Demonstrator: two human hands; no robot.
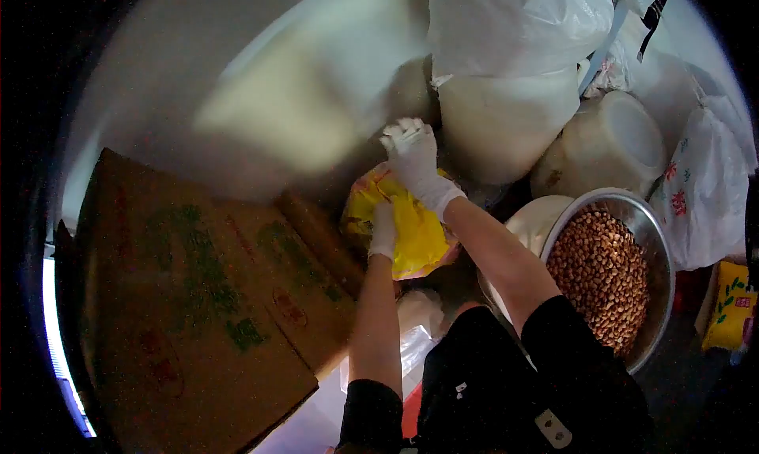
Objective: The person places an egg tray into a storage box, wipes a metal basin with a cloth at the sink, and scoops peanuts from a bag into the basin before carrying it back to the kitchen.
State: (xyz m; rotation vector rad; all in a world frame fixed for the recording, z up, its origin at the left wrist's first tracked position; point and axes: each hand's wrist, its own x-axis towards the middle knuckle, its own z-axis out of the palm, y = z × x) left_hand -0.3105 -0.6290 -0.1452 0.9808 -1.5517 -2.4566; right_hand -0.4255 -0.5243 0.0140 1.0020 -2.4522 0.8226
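A yellow plastic bag (419,241) stands in the middle of the view, between a cardboard box and a white barrel. My left hand (383,231), in a white glove, is closed on the near left side of the bag, its fingertips partly covered by yellow plastic. My right hand (416,160), also gloved in white, reaches across the bag's far edge. Its fingers are curled, and what they hold, if anything, is hidden. Shadow hides the bag's contents.
At left lies a large brown cardboard box (190,296) with green print. A metal bowl (669,288) holds reddish-brown nuts or beans (601,276) at right. Behind are a bag-covered white barrel (506,122), a tipped pale tub (601,146), a white plastic bag (696,193) and a yellow packet (729,308).
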